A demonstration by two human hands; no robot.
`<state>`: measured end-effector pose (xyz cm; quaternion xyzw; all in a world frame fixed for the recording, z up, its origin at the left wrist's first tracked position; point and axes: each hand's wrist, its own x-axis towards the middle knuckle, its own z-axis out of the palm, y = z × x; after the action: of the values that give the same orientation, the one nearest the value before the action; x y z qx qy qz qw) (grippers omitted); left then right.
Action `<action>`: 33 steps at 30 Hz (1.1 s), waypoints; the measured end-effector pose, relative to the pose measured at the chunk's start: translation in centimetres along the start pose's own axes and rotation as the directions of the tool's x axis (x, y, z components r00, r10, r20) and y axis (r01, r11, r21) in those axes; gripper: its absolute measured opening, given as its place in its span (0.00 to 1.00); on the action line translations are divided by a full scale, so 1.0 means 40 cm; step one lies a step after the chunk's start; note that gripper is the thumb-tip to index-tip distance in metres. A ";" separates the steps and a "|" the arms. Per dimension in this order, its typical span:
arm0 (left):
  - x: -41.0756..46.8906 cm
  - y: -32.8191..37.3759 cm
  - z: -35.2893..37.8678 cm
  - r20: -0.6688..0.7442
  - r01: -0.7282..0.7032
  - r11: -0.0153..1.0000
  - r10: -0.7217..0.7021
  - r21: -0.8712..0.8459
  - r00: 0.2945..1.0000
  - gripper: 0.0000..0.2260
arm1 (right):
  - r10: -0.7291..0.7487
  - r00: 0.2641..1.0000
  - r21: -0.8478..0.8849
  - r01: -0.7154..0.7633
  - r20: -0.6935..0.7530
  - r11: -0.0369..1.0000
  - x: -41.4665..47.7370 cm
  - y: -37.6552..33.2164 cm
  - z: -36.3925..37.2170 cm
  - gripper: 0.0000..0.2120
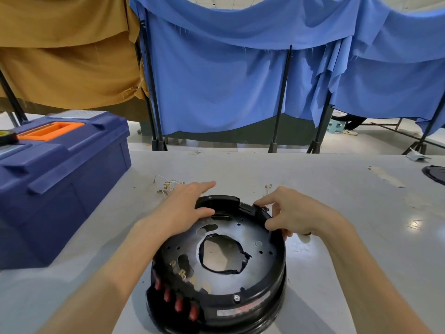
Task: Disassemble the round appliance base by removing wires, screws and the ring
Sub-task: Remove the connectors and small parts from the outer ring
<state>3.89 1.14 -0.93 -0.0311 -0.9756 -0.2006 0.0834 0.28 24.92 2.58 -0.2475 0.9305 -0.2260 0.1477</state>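
Midway along the tabletop's (337, 189) near edge sat the round base (262, 259), with wires (168, 185) seemingly already pulled and lying beyond it, a screw (236, 298) and the ring (280, 273) still fitted, the left hand (185, 208) flat-fingered on its far rim, and the right hand (296, 213) pinching the ring.

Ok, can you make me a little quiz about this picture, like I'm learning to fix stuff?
1. True or false: the blue toolbox has its lid open.
2. How many red tabs show on the side of the round base? A two, B four, C seven.
3. Which hand curls its fingers round the base's rim: the left hand or the right hand?
Key: 1 false, the lid is shut. 2 B. 3 the right hand.
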 end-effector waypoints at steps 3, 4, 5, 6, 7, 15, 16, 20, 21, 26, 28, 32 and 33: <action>0.005 0.010 0.012 -0.024 -0.055 0.998 0.055 -0.001 0.998 0.27 | -0.090 0.993 -0.100 0.082 -0.075 0.992 0.023 0.012 0.010 0.25; 0.007 0.013 0.014 -0.028 -0.060 0.997 0.061 0.046 0.998 0.26 | -0.115 0.985 -0.104 0.102 -0.131 0.989 0.033 0.015 0.018 0.25; 0.010 0.015 0.015 -0.031 -0.054 0.992 0.058 0.113 0.998 0.25 | -0.135 0.972 -0.093 0.119 -0.191 0.989 0.043 0.015 0.027 0.24; 0.012 0.016 0.014 -0.038 -0.037 0.983 0.044 0.178 0.998 0.24 | -0.146 0.960 -0.084 0.130 -0.238 0.988 0.049 0.012 0.036 0.24; 0.012 0.015 0.012 -0.049 -0.014 0.975 0.026 0.224 0.998 0.22 | -0.140 0.955 -0.076 0.125 -0.261 0.989 0.050 0.008 0.041 0.25; 0.005 -0.013 -0.008 -0.092 0.132 0.978 -0.118 0.165 0.989 0.20 | 0.145 0.982 -0.117 -0.130 0.122 0.985 -0.031 -0.017 -0.021 0.24; 0.006 -0.013 -0.011 -0.083 0.149 0.974 -0.137 0.169 0.987 0.19 | 0.135 0.981 -0.115 -0.119 0.139 0.986 -0.032 -0.021 -0.019 0.20; 0.006 -0.016 -0.031 0.035 0.221 0.941 -0.237 0.255 0.971 0.22 | 0.021 1.000 -0.131 -0.019 0.013 0.991 -0.008 -0.026 0.001 0.14; 0.004 -0.016 -0.035 0.067 0.239 0.929 -0.267 0.282 0.961 0.26 | -0.018 0.999 -0.165 0.014 -0.028 0.986 0.001 -0.024 0.006 0.14; 0.010 0.006 -0.010 0.088 0.020 0.968 -0.043 0.250 0.995 0.33 | -0.141 0.949 -0.117 0.112 -0.283 0.987 0.042 -0.021 0.054 0.18; 0.016 0.020 0.007 0.106 -0.079 0.985 0.063 0.152 0.992 0.29 | -0.138 0.938 -0.085 0.117 -0.319 0.989 0.050 -0.025 0.067 0.19; 0.027 0.021 0.030 0.072 -0.106 0.972 0.093 0.209 0.993 0.21 | -0.009 0.983 -0.196 -0.028 -0.185 0.980 0.022 -0.016 0.032 0.27; 0.029 0.023 0.031 0.060 -0.110 0.969 0.099 0.221 0.993 0.21 | 0.028 0.995 -0.202 -0.047 -0.100 0.978 0.012 -0.015 0.024 0.25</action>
<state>2.65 2.49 -1.49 -0.0776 -0.9908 -0.0837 0.0731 0.50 23.88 1.99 -0.2326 0.9593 -0.1385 0.0807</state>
